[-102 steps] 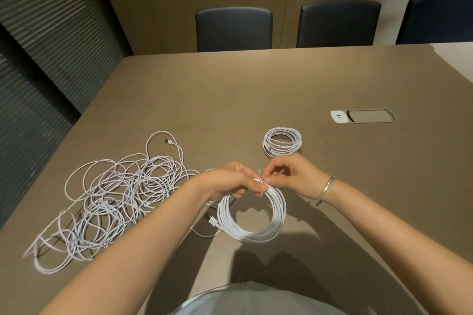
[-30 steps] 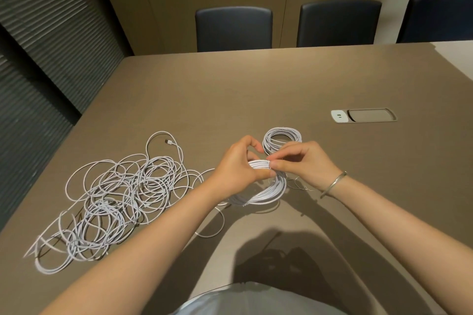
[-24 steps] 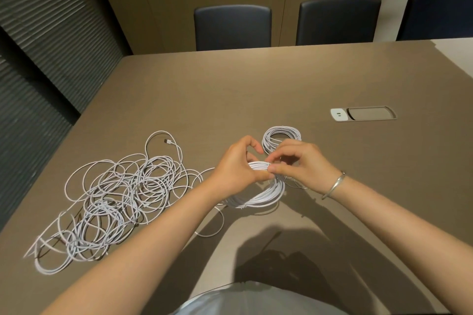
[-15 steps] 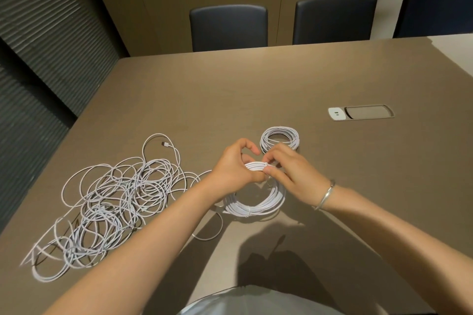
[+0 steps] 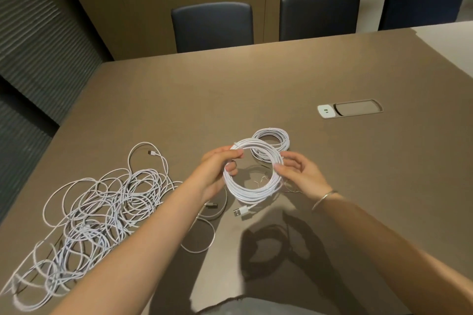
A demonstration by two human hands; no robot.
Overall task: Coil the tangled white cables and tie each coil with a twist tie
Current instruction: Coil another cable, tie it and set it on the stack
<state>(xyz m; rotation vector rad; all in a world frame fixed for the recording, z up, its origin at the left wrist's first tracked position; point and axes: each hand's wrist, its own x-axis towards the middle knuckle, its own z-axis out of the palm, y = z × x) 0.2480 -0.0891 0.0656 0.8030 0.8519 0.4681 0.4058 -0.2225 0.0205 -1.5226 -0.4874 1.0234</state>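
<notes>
I hold a round white cable coil (image 5: 252,192) above the brown table, tilted toward me. My left hand (image 5: 217,170) pinches its upper left rim between thumb and fingers. My right hand (image 5: 298,174) touches its right rim with the fingertips, fingers spread. A USB plug (image 5: 240,211) hangs from the coil's lower edge. Thin twist ties (image 5: 291,186) lie on the table under and right of the coil. A smaller finished coil (image 5: 275,137) lies flat just beyond. A big tangle of white cables (image 5: 97,210) sprawls at the left.
A loose cable loop (image 5: 204,240) trails from the tangle toward my left forearm. A recessed power socket panel (image 5: 349,108) sits in the table (image 5: 256,89) at the right. Three dark chairs (image 5: 212,25) stand along the far edge. A slatted wall runs on the left.
Both hands were pinched together at the top of the coil. Now they have parted to opposite sides of the rim and raised the coil upright. The view has tilted down slightly.
</notes>
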